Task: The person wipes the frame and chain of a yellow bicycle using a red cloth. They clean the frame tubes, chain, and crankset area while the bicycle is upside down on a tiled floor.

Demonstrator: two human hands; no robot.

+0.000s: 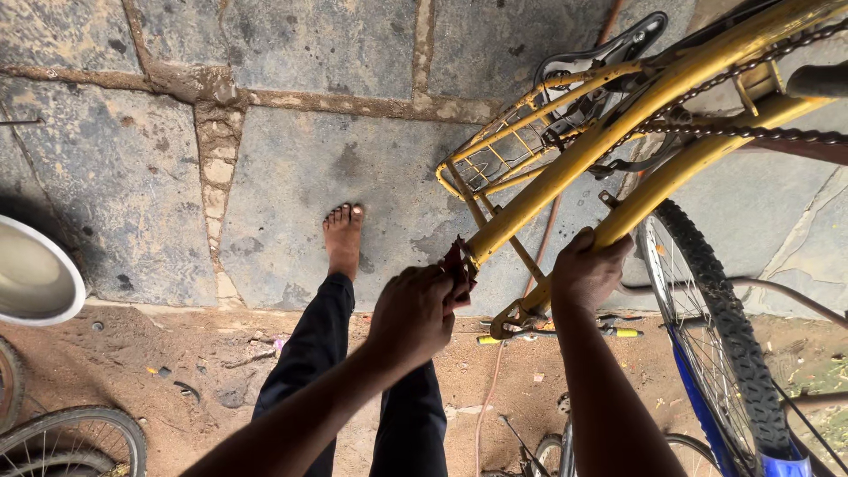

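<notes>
White bowl (35, 278) and lower-left wheel (66, 442), edge-cropped.

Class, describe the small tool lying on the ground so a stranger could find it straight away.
Start at the upturned yellow bicycle frame and follow it down to the right hand. Just below, on the sandy ground, lies a screwdriver. Its yellow handle sets it apart from the dark scraps nearby.

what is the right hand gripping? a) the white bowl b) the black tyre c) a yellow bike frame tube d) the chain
c: the right hand is wrapped around the lower end of a yellow frame tube of the upturned bicycle, apart from the black tyre and the chain.
</notes>
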